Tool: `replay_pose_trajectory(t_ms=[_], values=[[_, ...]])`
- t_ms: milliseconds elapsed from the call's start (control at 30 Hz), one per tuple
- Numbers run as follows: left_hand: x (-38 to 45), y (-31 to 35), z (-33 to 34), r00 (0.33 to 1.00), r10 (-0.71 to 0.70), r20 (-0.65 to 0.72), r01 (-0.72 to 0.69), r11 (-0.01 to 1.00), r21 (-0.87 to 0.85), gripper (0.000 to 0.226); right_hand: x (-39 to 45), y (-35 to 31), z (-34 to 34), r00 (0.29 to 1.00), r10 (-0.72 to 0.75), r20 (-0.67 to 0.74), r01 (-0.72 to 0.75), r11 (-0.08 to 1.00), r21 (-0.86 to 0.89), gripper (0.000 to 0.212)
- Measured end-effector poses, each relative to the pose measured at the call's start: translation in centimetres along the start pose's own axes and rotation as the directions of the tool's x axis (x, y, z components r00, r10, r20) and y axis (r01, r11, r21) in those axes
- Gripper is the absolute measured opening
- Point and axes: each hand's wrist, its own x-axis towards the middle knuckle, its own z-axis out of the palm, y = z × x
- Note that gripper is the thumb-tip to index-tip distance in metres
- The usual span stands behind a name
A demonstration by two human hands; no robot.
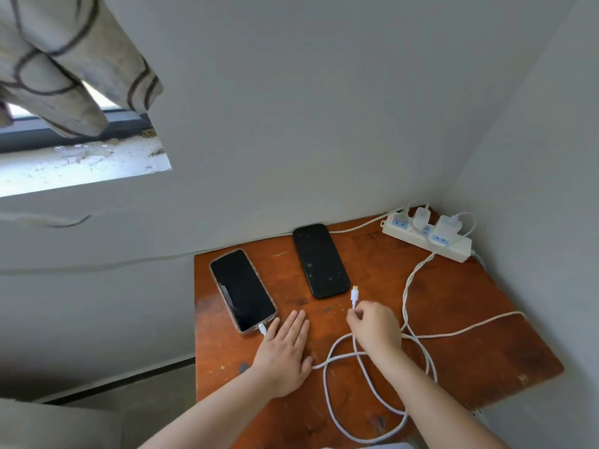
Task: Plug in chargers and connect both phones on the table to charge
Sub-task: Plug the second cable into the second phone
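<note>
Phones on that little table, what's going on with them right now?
A person is hooking up two phones on a wooden table. The left phone already has a white cable plugged into its near end, and the left hand rests flat beside it. The right hand pinches the loose connector of a second white cable, just off the near end of the right phone, which is not yet connected. Two chargers sit in the power strip.

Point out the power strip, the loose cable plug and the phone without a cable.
power strip (460,249): head view, bare near end.
cable plug (354,294): head view, white connector body.
uncabled phone (321,260): head view, screen centre.
</note>
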Motion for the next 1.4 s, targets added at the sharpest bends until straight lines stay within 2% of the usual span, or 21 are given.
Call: replay_pose_trajectory(t_ms=[67, 133, 200, 267, 333, 400, 500, 600, 667, 800, 867, 1000, 1067, 1133, 1267, 1400], values=[[-0.2, -0.2, -0.1, 0.998, 0.025, 0.056, -0.026, 0.999, 0.026, 0.065, 1.2, 0.3, -1.3, 0.994, 0.044, -0.099, -0.031, 0.992, 0.124, 0.019], [-0.1, -0.3, -0.5, 0.995, 0.034, 0.088, -0.038, 0.998, 0.045, 0.066, 2.5, 0.3, -2.4, 0.989, 0.055, -0.139, -0.029, 0.983, 0.180, 0.021], [0.5, -0.1, -1.3, 0.997, 0.042, 0.070, -0.046, 0.998, 0.047, 0.065, 3.2, 0.0, -2.8, 0.998, 0.030, -0.060, -0.022, 0.990, 0.142, 0.027], [1.8, -0.2, -2.7, 0.999, 0.054, -0.004, -0.054, 0.997, 0.053, 0.062, 3.3, -0.2, -2.4, 0.999, 0.006, 0.034, -0.008, 0.999, 0.049, 0.029], [3.9, -0.8, -4.6, 0.994, 0.082, -0.066, -0.074, 0.990, 0.117, 0.060, 3.2, -0.1, -1.7, 0.999, -0.007, 0.046, 0.008, 1.000, -0.005, 0.027], [6.3, -1.5, -6.9, 0.990, 0.126, -0.060, -0.108, 0.963, 0.248, 0.066, 3.0, 0.1, -1.4, 1.000, -0.012, 0.020, 0.013, 0.998, -0.066, 0.026], [9.9, -1.8, -9.8, 0.973, 0.227, 0.041, -0.220, 0.859, 0.463, 0.077, 3.1, 0.3, -1.0, 0.999, -0.041, -0.007, 0.039, 0.987, -0.159, 0.026], [12.6, -0.9, -11.1, 0.920, 0.319, 0.227, -0.390, 0.700, 0.598, 0.074, 3.5, 0.4, -0.8, 0.999, -0.051, 0.013, 0.052, 0.982, -0.183, 0.023], [13.8, -0.2, -11.0, 0.885, 0.350, 0.308, -0.465, 0.634, 0.618, 0.070, 3.7, 0.6, -0.9, 0.997, -0.069, 0.034, 0.074, 0.979, -0.191, 0.022], [15.1, 0.3, -10.8, 0.855, 0.367, 0.367, -0.519, 0.608, 0.601, 0.077, 4.1, 0.9, -1.1, 0.996, -0.079, 0.040, 0.085, 0.982, -0.170, 0.023], [15.5, 0.3, -10.9, 0.840, 0.389, 0.379, -0.543, 0.611, 0.577, 0.083, 4.1, 0.8, -1.3, 0.995, -0.090, 0.033, 0.094, 0.983, -0.157, 0.024], [16.0, 0.5, -11.2, 0.809, 0.453, 0.375, -0.588, 0.623, 0.516, 0.077, 3.9, 0.4, -1.6, 0.997, -0.080, 0.012, 0.081, 0.989, -0.121, 0.025], [15.8, 0.5, -11.5, 0.792, 0.468, 0.392, -0.611, 0.605, 0.511, 0.082, 3.8, 0.4, -1.9, 0.998, -0.065, 0.003, 0.065, 0.993, -0.101, 0.024], [15.1, 0.2, -11.4, 0.794, 0.466, 0.391, -0.608, 0.633, 0.480, 0.089, 3.6, 0.4, -2.4, 0.999, -0.044, -0.010, 0.043, 0.996, -0.078, 0.025], [13.0, -0.9, -11.5, 0.871, 0.437, 0.222, -0.489, 0.815, 0.311, 0.090, 2.5, 0.2, -3.8, 0.998, -0.035, -0.044, 0.038, 0.997, 0.071, 0.025], [10.4, -2.0, -13.1, 0.931, 0.365, -0.018, -0.361, 0.926, 0.109, 0.100, 0.2, -0.4, -5.0, 0.981, -0.150, -0.125, 0.171, 0.969, 0.178, 0.023]])
